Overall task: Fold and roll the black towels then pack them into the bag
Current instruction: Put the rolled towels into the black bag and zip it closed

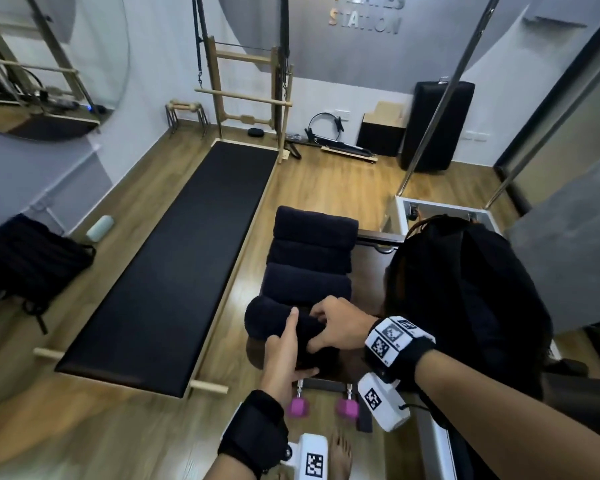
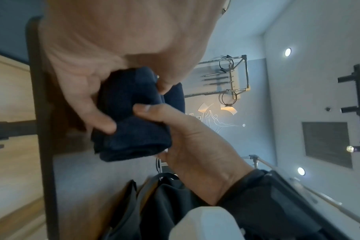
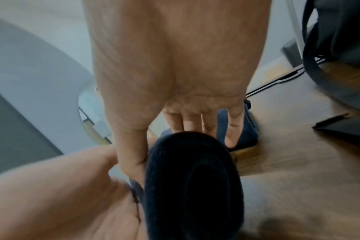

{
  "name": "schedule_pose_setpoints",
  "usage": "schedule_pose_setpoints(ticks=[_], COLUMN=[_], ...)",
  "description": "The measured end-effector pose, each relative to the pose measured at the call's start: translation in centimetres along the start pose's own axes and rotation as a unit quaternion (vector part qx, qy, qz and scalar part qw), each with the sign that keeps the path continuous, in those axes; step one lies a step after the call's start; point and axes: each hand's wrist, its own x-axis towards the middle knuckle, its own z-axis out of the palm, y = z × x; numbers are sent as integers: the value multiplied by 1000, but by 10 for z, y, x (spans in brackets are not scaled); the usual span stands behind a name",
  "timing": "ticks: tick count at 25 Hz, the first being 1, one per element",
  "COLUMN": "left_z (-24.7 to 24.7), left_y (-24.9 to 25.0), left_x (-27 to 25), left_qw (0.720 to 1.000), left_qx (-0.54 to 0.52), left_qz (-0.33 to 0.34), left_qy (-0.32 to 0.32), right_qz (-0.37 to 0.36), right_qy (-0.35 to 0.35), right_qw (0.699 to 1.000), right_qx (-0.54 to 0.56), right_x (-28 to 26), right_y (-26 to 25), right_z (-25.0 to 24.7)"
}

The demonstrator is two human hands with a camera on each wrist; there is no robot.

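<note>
On the wood floor of what looks like a pilates studio, the biggest thing is a long black padded mat (image 1: pixel 174 265) running off toward the wall, with a wooden frame (image 1: pixel 246 98) standing at its far end. Right of that is a small dark wooden table (image 1: pixel 368 271), and on its right side sits a big black bag (image 1: pixel 465 296), bulky and slumped; I can't tell from here whether the top is open.

In a row down the table's left half are three rolled towels (image 1: pixel 312 258), dark, lying side by side and touching each other. The nearest towel (image 1: pixel 274 320) is the one being worked on, a fourth roll at the near end of the table, just in front of the others.

Both hands are on it. The left hand (image 1: pixel 284 351) comes up from below, palm against the near side with the index finger pointing up across the roll; the left wrist view shows the thumb and fingers wrapped round the bundle. The right hand (image 1: pixel 336 327) reaches in from the right, fingers curled down over the top, pinching the cloth.

Under the table are two pink dumbbells (image 1: pixel 323 405), and a bare foot (image 1: pixel 340 455) is just beside them.
</note>
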Motion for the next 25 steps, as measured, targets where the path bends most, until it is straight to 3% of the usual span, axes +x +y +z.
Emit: schedule_pose_setpoints(ticks=[3, 5, 9, 11, 14, 16, 17, 18, 20, 22, 25], left_z=[7, 19, 69, 107, 171, 204, 218, 227, 234, 231, 228], left_y=[9, 25, 67, 85, 101, 106, 106, 105, 95, 79, 56], left_x=[-13, -23, -50, -63, -76, -79, -80, -78, -66, -59, -60], left_qw=[997, 991, 956, 929, 939, 941, 925, 892, 804, 745, 642], left_qx=[-38, -107, -215, -242, -174, 5, 114, 224, 391, 490, 649], left_qz=[55, 86, 122, 125, 124, 198, 254, 310, 393, 423, 397], left_qy=[34, 5, -158, -250, -270, -275, -257, -241, -218, -164, -94], right_qz=[-40, -62, -30, -4, 0, -6, -6, 2, 60, 168, 315], right_qy=[-7, 18, 114, 107, 55, 98, 134, 168, 226, 239, 212], right_qw=[989, 972, 945, 924, 851, 814, 807, 809, 839, 877, 892], right_qx=[142, 227, 306, 367, 522, 573, 575, 563, 491, 382, 247], right_x=[-16, -32, -71, -92, -130, -159, -174, -189, -213, -224, -216], right_y=[-2, -4, 2, 14, 38, 55, 65, 75, 95, 119, 156], right_z=[-15, -37, -95, -118, -147, -165, -173, -181, -191, -192, -178])
